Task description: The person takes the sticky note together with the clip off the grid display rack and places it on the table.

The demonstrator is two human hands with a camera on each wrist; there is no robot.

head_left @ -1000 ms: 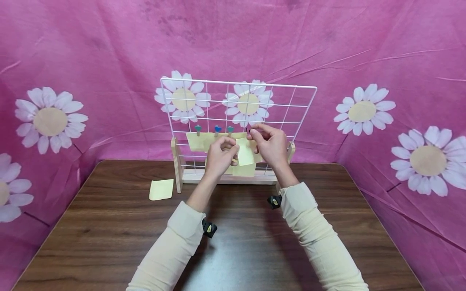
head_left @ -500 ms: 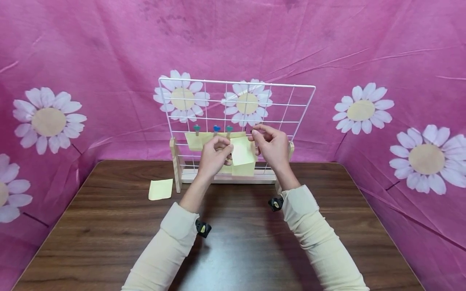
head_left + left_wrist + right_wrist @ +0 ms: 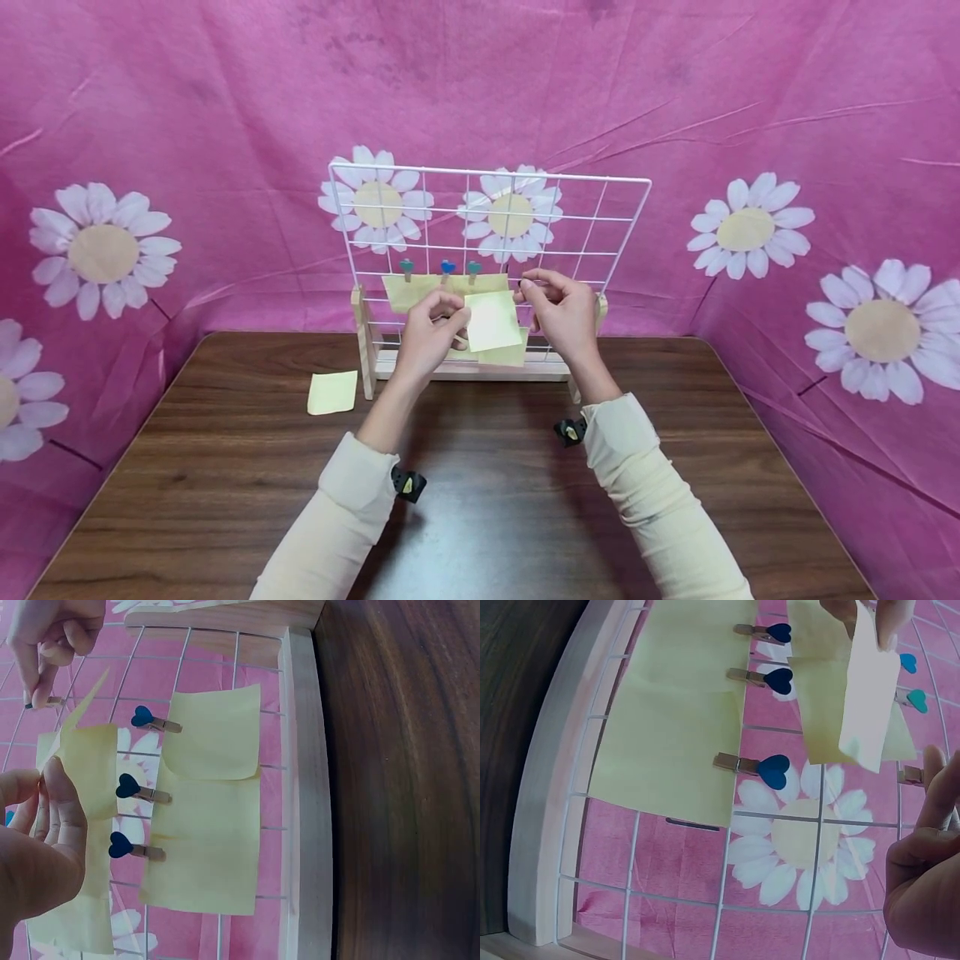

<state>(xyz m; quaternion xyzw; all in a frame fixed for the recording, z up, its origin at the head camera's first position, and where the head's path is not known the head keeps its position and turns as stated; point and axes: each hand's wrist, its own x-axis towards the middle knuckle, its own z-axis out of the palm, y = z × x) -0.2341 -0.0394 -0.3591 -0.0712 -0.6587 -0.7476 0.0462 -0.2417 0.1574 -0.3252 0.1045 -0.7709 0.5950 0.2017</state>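
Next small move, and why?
Probably have the left hand lift the note toward the clip in the right hand: the note is pinched but unclipped, angled off the grid, and the clip is held apart from it.

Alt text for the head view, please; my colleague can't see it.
A person's left hand pinches a yellow note before a white wire grid, while the right hand pinches a small clip. Clipped notes hang behind; a loose note lies left on the brown table.
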